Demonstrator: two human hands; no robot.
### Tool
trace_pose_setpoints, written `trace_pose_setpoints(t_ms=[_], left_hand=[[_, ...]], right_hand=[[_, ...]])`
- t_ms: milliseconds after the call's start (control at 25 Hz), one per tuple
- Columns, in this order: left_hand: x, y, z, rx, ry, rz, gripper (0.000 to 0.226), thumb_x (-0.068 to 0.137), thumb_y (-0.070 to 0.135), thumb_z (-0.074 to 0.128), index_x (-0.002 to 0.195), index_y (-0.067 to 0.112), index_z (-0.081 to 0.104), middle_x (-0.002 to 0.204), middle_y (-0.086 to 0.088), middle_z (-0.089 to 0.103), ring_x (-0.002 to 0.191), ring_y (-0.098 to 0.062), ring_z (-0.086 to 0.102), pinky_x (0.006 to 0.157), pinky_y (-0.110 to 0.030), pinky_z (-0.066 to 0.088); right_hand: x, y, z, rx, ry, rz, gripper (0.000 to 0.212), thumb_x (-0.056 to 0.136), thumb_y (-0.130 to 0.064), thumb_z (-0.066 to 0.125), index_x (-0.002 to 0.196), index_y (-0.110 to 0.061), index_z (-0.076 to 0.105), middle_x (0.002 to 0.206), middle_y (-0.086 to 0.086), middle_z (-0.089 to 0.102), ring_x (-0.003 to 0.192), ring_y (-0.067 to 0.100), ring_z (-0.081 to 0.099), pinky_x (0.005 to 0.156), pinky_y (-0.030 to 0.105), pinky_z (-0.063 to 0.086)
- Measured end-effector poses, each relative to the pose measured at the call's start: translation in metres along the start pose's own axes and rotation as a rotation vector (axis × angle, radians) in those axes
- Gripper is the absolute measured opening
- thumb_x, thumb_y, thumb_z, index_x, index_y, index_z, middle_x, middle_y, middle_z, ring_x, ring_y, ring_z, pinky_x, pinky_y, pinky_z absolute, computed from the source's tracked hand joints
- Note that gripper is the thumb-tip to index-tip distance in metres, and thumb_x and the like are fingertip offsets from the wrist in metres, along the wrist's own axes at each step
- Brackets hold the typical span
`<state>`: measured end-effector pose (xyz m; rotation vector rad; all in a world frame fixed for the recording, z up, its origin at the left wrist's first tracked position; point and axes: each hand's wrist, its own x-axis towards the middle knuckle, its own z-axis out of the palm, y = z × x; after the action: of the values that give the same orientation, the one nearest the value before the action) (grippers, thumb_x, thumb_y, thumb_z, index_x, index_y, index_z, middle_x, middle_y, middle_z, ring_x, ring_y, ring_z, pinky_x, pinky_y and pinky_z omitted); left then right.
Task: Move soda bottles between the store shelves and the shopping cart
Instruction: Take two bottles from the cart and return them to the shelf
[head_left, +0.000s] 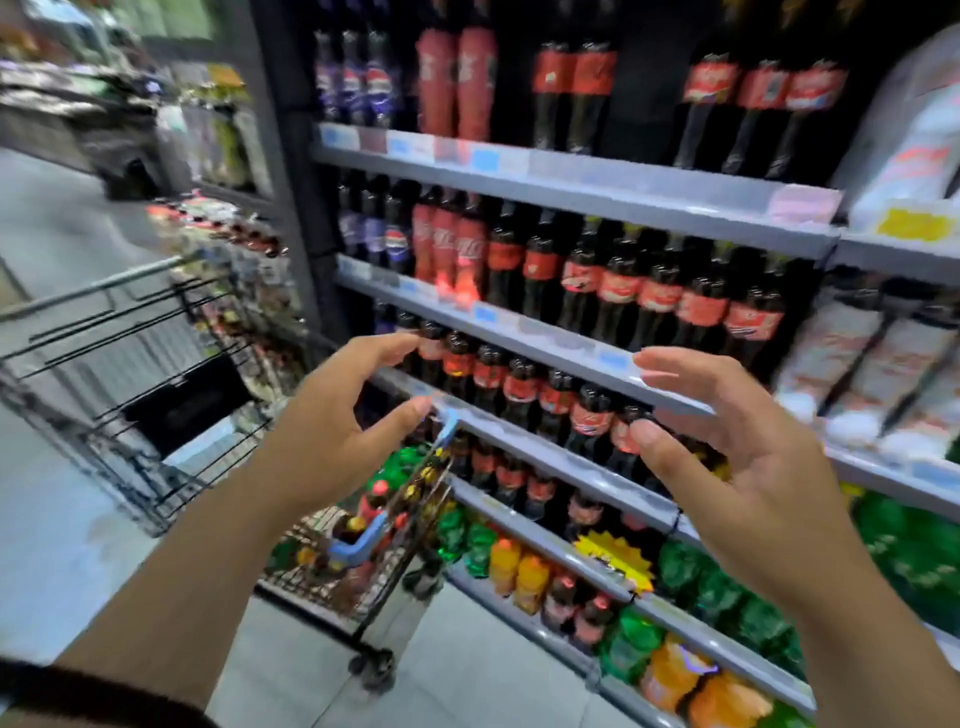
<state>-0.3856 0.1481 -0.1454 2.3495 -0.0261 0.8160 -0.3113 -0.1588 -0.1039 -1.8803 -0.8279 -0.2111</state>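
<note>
Both empty up front: left hand (332, 415), right hand (727, 441), fingers spread loose near cola bottles (586, 418). I reckon full, heavyish, slick plastic, so I'd grab mid-body.

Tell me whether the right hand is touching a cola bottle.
Cannot tell. In the head view the thumb of the right hand overlaps a cola bottle, but blur and the single angle hide any contact or gap.

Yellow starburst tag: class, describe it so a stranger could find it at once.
Look at the soda shelving right of the blue-handled shopping cart. Follow the shelf edge passing under the right hand, down to the green bottles. The yellow starburst tag hangs there, the only spiky-edged sign among flat pale price labels.
</note>
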Motion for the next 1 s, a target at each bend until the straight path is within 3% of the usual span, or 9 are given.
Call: trace_pose_setpoints(t_ms=[120, 240, 440, 560, 760, 1000], left_hand=[[-0.025, -0.058, -0.051, 0.033, 0.025, -0.119, 0.05, 0.092, 0.048, 0.061, 0.138, 0.029, 0.053, 0.13, 0.016, 0.061, 0.124, 0.002, 0.054, 0.102, -0.023, 0.044], [-0.051, -0.115, -0.101, 0.053, 0.025, -0.203, 0.051, 0.091, 0.045, 0.062, 0.138, 0.027, 0.053, 0.128, 0.015, 0.062, 0.122, 0.002, 0.056, 0.103, -0.029, 0.046], [-0.078, -0.185, -0.152, 0.054, 0.002, -0.326, 0.049, 0.089, 0.046, 0.062, 0.136, 0.036, 0.051, 0.124, 0.026, 0.06, 0.118, 0.008, 0.055, 0.101, -0.026, 0.045], [-0.082, -0.216, -0.164, 0.042, 0.001, -0.359, 0.05, 0.087, 0.05, 0.059, 0.135, 0.035, 0.052, 0.123, 0.026, 0.06, 0.117, 0.009, 0.056, 0.099, -0.022, 0.043], [-0.08, -0.267, -0.16, 0.024, -0.002, -0.439, 0.047, 0.089, 0.045, 0.061, 0.135, 0.036, 0.052, 0.122, 0.023, 0.063, 0.117, 0.006, 0.057, 0.1, -0.026, 0.046], [-0.049, -0.345, -0.137, 0.092, -0.183, -0.529, 0.042, 0.095, 0.043, 0.059, 0.136, 0.038, 0.05, 0.124, 0.019, 0.061, 0.118, 0.005, 0.056, 0.097, -0.029, 0.051]], right_hand=[[0.018, -0.011, 0.074, 0.072, -0.05, -0.002, 0.036, 0.085, -0.049, 0.064, 0.121, -0.046, 0.061, 0.127, -0.026, 0.062, 0.122, 0.001, 0.059, 0.095, 0.027, 0.049], [0.033, -0.021, 0.156, 0.125, -0.127, 0.015, 0.03, 0.089, -0.047, 0.067, 0.118, -0.047, 0.062, 0.126, -0.027, 0.062, 0.12, 0.002, 0.06, 0.09, 0.016, 0.051], [0.051, -0.033, 0.254, 0.206, -0.186, 0.016, 0.041, 0.083, -0.043, 0.063, 0.122, -0.03, 0.065, 0.127, -0.018, 0.063, 0.123, 0.007, 0.059, 0.095, 0.018, 0.051], [0.061, -0.03, 0.29, 0.25, -0.178, 0.019, 0.039, 0.084, -0.036, 0.065, 0.121, -0.024, 0.067, 0.127, -0.013, 0.064, 0.124, 0.011, 0.059, 0.096, 0.022, 0.053], [0.092, -0.005, 0.343, 0.275, -0.23, 0.045, 0.031, 0.088, -0.014, 0.071, 0.119, -0.018, 0.068, 0.124, -0.007, 0.065, 0.118, 0.014, 0.062, 0.092, 0.023, 0.055], [0.132, 0.067, 0.404, 0.326, -0.256, 0.135, 0.034, 0.085, -0.03, 0.066, 0.116, -0.019, 0.069, 0.119, -0.008, 0.066, 0.112, 0.015, 0.065, 0.091, 0.017, 0.053]])
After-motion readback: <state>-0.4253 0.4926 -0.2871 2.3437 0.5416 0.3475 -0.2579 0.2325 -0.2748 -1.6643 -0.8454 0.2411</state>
